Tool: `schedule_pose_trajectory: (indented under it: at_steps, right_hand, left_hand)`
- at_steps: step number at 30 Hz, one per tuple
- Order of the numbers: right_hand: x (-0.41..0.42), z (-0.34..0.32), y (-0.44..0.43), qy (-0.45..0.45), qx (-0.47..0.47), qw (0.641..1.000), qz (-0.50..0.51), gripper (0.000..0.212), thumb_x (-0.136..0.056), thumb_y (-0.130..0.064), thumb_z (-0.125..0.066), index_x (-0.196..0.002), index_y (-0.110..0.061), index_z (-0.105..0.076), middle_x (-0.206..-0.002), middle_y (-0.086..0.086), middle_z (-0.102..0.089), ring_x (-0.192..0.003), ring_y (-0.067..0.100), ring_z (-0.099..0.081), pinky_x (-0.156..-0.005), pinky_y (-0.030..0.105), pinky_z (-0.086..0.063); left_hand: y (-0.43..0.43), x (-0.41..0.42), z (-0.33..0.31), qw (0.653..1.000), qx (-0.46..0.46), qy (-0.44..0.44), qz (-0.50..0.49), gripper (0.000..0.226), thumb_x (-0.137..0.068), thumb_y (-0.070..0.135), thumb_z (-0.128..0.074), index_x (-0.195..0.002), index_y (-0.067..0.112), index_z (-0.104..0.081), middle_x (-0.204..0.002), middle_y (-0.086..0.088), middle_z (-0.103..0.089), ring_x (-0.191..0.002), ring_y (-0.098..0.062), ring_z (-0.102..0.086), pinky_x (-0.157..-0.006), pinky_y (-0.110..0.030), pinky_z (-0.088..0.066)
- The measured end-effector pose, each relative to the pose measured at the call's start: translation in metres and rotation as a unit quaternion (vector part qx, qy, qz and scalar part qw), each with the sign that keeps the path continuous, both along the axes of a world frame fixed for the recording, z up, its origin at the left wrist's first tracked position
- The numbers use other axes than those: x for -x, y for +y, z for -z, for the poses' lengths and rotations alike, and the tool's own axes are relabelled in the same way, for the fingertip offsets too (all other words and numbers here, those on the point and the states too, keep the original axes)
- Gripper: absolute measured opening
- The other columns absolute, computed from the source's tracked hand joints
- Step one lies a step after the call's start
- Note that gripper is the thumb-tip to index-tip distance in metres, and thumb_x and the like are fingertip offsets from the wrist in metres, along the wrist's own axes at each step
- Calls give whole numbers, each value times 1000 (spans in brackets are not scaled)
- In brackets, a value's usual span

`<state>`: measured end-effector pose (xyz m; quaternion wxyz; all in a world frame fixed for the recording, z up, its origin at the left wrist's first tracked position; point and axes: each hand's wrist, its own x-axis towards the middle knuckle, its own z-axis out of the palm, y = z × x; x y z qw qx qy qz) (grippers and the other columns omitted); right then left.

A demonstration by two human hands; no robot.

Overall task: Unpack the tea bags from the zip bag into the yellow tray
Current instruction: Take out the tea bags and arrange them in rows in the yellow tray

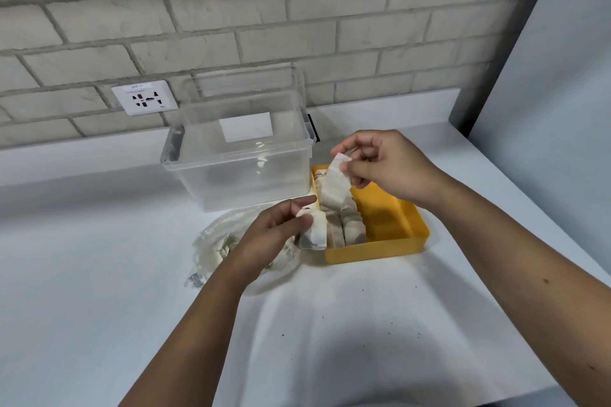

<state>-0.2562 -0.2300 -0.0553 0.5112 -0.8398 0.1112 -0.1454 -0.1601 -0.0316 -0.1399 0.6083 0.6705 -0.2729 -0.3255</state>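
The right hand pinches a tea bag in its fingers over the tray mid-bench, the left hand pinches a second tea bag beside it; light, soft, probably tearable, best held gently by the top.

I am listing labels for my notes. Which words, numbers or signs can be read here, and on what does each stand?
No text can be read with certainty.
White wall socket plate: a small sticker and a line of print at its top, too blurred to read.
White rectangular label on the clear plastic box: no writing shows.
Clear zip bag: grey patch at one corner, unreadable.
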Motion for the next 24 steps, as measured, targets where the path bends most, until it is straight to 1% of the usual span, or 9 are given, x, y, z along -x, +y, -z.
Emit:
schedule_pose_trajectory:
  at_steps: [2, 4, 7, 10, 13, 16, 17, 20, 24]
  right_hand:
    - [-1, -1, 1, 5, -18, 1000, -10, 22, -88, -3, -65, -108, -12, -69, -79, 22, -69, -62, 16, -62, -64, 28, -57]
    - [-2, -1, 0, 8, -40, 999, -11, 23, -88, -2, -64, -108, -11, -69, -79, 23, -68, -62, 17, -62, -64, 28, -58]
    - [-3, 4, -4, 10, -69, 997, 13, 22, -88, -2, -64, -109, -7, -69, -81, 23, -68, -62, 16, -61, -65, 31, -59]
    - [-1, 14, -7, 20, -84, 995, 58, 20, -88, -2, -65, -108, -7, -69, -85, 22, -69, -65, 19, -61, -65, 33, -60]
    - [2, 28, -2, 32, -49, 994, 90, 35, -85, -10, -71, -117, -22, -64, -107, 11, -62, -70, 21, -62, -67, 31, -59]
    - [7, 42, 7, -1, 46, 994, 103, 46, -84, -23, -73, -125, -39, -58, -123, -5, -43, -79, 18, -61, -78, 13, -50]
    - [9, 46, 10, -14, 30, 996, 84, 41, -86, -24, -71, -124, -38, -61, -124, -7, -44, -82, 16, -60, -80, 12, -48]
    - [14, 54, 19, 5, -45, 999, -5, 24, -90, -24, -66, -114, -26, -71, -117, -8, -60, -99, 3, -61, -90, 21, -50]
    - [17, 63, 22, -2, -116, 993, -11, 23, -83, -24, -74, -104, -14, -75, -103, -2, -74, -101, 12, -67, -93, 26, -52]
  left_hand:
    - [-5, -1, 1, 1000, 17, 0, 23, 17, -96, 6, -60, -80, 6, -55, -135, 16, -63, -119, -4, -62, -91, -18, -49]
    - [-9, 0, 2, 999, 34, 2, 32, 14, -96, 6, -60, -82, 5, -56, -133, 14, -64, -118, -9, -63, -96, -26, -48]
    - [-10, 1, 3, 998, 51, 20, 28, 16, -96, 6, -59, -81, 8, -55, -101, 1, -68, -93, -20, -59, -81, -23, -48]
    - [-7, 3, 7, 995, 77, 59, 34, 15, -95, 16, -62, -83, 10, -56, -92, -9, -62, -88, -21, -54, -80, -25, -45]
    - [-8, 3, 10, 988, 108, 108, 25, 13, -89, 18, -60, -80, 13, -53, -88, -1, -65, -85, -15, -58, -80, -22, -48]
    - [-9, 4, 10, 980, 134, 147, 17, 12, -88, 16, -60, -80, 14, -51, -85, -1, -63, -84, -14, -59, -78, -22, -48]
    - [-10, 3, 10, 979, 137, 152, 18, 12, -88, 16, -59, -79, 15, -52, -86, -2, -63, -85, -15, -59, -79, -24, -48]
    - [-11, 2, 9, 978, 139, 152, 26, 12, -89, 15, -59, -78, 16, -54, -90, -5, -62, -89, -18, -59, -82, -28, -47]
    - [-16, 3, 9, 977, 139, 156, 30, 12, -89, 16, -60, -79, 17, -55, -94, -7, -63, -91, -19, -59, -85, -29, -48]
